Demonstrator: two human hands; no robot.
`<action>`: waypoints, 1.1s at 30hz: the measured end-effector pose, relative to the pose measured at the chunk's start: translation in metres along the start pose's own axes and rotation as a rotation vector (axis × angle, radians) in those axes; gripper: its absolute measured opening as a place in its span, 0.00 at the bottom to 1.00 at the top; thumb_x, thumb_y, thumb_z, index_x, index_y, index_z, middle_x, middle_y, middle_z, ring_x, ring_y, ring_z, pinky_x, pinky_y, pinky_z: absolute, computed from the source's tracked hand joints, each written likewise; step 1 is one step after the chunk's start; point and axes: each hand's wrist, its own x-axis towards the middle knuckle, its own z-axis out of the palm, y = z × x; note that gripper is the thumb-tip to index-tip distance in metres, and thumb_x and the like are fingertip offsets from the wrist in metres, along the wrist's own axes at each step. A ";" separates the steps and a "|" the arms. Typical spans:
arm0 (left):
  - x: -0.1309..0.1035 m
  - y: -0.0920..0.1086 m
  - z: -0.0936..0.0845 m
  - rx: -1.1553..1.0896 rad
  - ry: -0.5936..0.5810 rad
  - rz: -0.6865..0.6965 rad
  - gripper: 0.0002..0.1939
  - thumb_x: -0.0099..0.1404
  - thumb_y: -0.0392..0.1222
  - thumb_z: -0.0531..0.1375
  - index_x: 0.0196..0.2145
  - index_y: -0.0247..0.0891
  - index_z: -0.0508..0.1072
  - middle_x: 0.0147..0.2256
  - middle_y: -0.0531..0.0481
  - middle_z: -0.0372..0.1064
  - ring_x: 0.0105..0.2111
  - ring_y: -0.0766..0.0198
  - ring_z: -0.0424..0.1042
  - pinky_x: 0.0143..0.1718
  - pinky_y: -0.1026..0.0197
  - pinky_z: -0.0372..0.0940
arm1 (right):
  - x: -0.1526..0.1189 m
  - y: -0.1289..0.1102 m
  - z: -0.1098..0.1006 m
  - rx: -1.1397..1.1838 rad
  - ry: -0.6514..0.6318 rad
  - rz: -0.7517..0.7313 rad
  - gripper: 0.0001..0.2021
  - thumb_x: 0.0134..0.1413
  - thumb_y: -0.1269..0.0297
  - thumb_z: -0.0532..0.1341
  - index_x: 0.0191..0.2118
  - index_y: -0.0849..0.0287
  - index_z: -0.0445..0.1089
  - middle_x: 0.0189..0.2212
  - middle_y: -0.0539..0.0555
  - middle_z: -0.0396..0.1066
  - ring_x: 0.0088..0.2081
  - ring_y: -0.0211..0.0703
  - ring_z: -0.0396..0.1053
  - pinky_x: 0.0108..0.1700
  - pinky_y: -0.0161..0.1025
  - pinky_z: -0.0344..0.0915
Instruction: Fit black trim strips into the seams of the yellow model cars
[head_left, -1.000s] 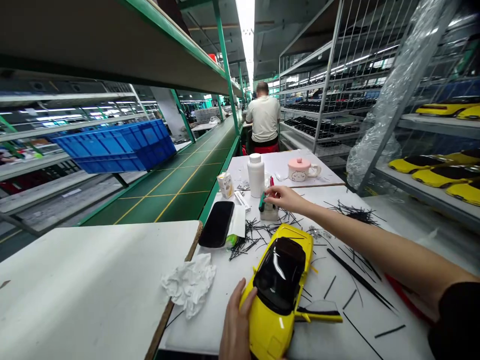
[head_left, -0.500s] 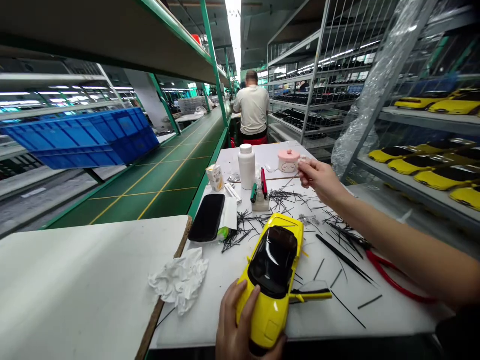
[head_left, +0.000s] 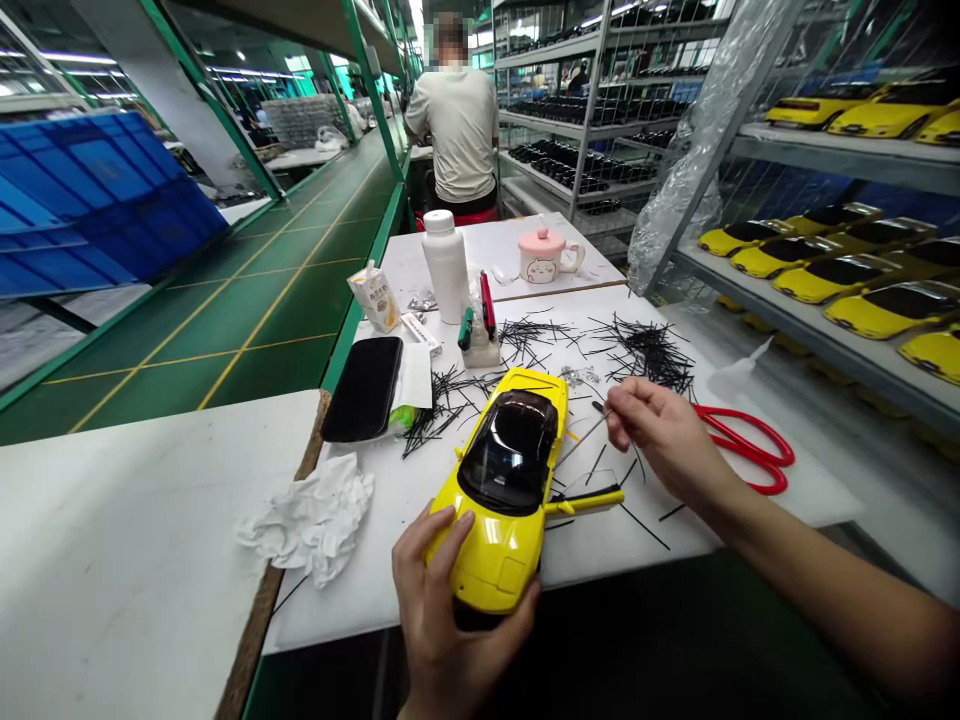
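Observation:
My left hand point(head_left: 450, 590) grips the front end of a yellow model car point(head_left: 510, 470), which has a black roof and windshield. One car door point(head_left: 589, 500) stands open on its right side. Pinched in my right hand point(head_left: 637, 420) is a thin dark strip point(head_left: 583, 440), whose lower end points at the open door gap. Black strips point(head_left: 649, 350) lie in a pile beyond my right hand, and more are scattered around the car. Red-handled scissors point(head_left: 750, 445) lie right of my right hand, their blades hidden.
Left of the car are a phone point(head_left: 364, 388) and crumpled tissue point(head_left: 315, 515). Farther back stand a white bottle point(head_left: 447, 270), a small carton point(head_left: 375, 298), a pen holder point(head_left: 480, 345) and a pink-lidded mug point(head_left: 541, 258). A person point(head_left: 457, 130) sits ahead; racks hold yellow cars point(head_left: 840, 275).
My right hand has come down and nearer, from beside the mug to the right of the car, with the strip now near the open door. The view has shifted; my left hand still holds the car.

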 end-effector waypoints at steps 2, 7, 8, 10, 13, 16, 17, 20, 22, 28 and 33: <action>-0.001 0.000 0.000 -0.001 0.005 -0.008 0.34 0.53 0.38 0.71 0.55 0.31 0.64 0.51 0.35 0.61 0.53 0.47 0.65 0.53 0.44 0.66 | -0.002 0.005 0.004 -0.020 -0.008 -0.006 0.20 0.51 0.49 0.69 0.28 0.60 0.65 0.22 0.47 0.67 0.21 0.29 0.62 0.25 0.28 0.61; -0.003 0.002 0.002 -0.026 0.019 -0.054 0.33 0.54 0.39 0.70 0.56 0.34 0.64 0.51 0.37 0.61 0.53 0.47 0.65 0.54 0.44 0.66 | -0.002 0.009 0.007 -0.062 -0.021 -0.024 0.20 0.52 0.49 0.68 0.28 0.61 0.65 0.22 0.47 0.68 0.21 0.29 0.62 0.25 0.29 0.61; -0.003 0.002 0.002 -0.028 0.019 -0.058 0.33 0.54 0.39 0.70 0.56 0.35 0.64 0.51 0.37 0.61 0.53 0.47 0.65 0.54 0.44 0.66 | -0.002 0.008 0.007 -0.067 -0.022 -0.028 0.20 0.52 0.48 0.68 0.28 0.61 0.65 0.22 0.47 0.68 0.21 0.29 0.62 0.25 0.29 0.61; -0.004 0.002 0.002 -0.029 0.019 -0.056 0.33 0.54 0.39 0.70 0.56 0.34 0.64 0.51 0.37 0.61 0.54 0.47 0.65 0.54 0.44 0.66 | -0.001 0.008 0.007 -0.076 -0.022 -0.032 0.20 0.52 0.48 0.68 0.28 0.61 0.65 0.21 0.47 0.68 0.21 0.29 0.62 0.25 0.29 0.61; -0.004 0.001 0.002 -0.019 0.012 -0.027 0.34 0.53 0.39 0.71 0.55 0.32 0.64 0.51 0.36 0.61 0.53 0.47 0.65 0.54 0.44 0.66 | 0.000 0.009 0.007 -0.088 -0.023 -0.031 0.20 0.52 0.48 0.68 0.28 0.61 0.65 0.22 0.47 0.68 0.21 0.29 0.63 0.25 0.29 0.61; -0.004 -0.001 0.001 -0.011 0.013 -0.015 0.34 0.53 0.38 0.71 0.54 0.31 0.65 0.51 0.36 0.62 0.53 0.47 0.65 0.53 0.44 0.66 | 0.000 0.009 0.008 -0.101 -0.025 -0.030 0.21 0.51 0.47 0.68 0.27 0.60 0.64 0.22 0.47 0.68 0.21 0.29 0.63 0.25 0.29 0.61; -0.004 -0.001 0.001 -0.010 0.015 -0.017 0.33 0.53 0.38 0.71 0.54 0.31 0.65 0.50 0.35 0.62 0.53 0.47 0.65 0.53 0.44 0.66 | 0.000 0.009 0.008 -0.106 -0.027 -0.029 0.21 0.51 0.47 0.68 0.27 0.60 0.64 0.22 0.47 0.68 0.21 0.29 0.63 0.25 0.29 0.62; -0.005 -0.002 0.001 -0.011 0.018 -0.008 0.33 0.52 0.38 0.71 0.53 0.30 0.65 0.50 0.34 0.62 0.52 0.47 0.65 0.53 0.44 0.66 | 0.000 0.007 0.008 -0.117 -0.033 -0.030 0.21 0.51 0.46 0.68 0.27 0.60 0.64 0.22 0.47 0.68 0.21 0.29 0.63 0.25 0.29 0.62; -0.005 -0.003 0.002 -0.012 0.015 -0.004 0.33 0.52 0.38 0.71 0.53 0.29 0.65 0.50 0.34 0.62 0.53 0.46 0.65 0.53 0.44 0.66 | 0.000 0.007 0.007 -0.123 -0.035 -0.033 0.21 0.52 0.46 0.67 0.28 0.60 0.64 0.22 0.47 0.68 0.21 0.29 0.63 0.25 0.29 0.62; -0.007 -0.001 0.003 -0.009 0.007 -0.020 0.33 0.53 0.38 0.71 0.53 0.30 0.65 0.51 0.35 0.61 0.54 0.46 0.65 0.55 0.42 0.66 | -0.001 0.007 0.006 -0.139 -0.039 -0.060 0.20 0.55 0.48 0.66 0.28 0.60 0.64 0.23 0.47 0.68 0.22 0.29 0.63 0.26 0.29 0.62; -0.008 -0.010 -0.005 0.031 -0.011 -0.007 0.33 0.55 0.39 0.70 0.56 0.35 0.63 0.52 0.36 0.61 0.55 0.47 0.65 0.54 0.44 0.68 | 0.001 -0.009 0.011 -0.165 -0.130 -0.095 0.19 0.56 0.50 0.66 0.28 0.60 0.64 0.22 0.49 0.68 0.21 0.32 0.64 0.25 0.31 0.62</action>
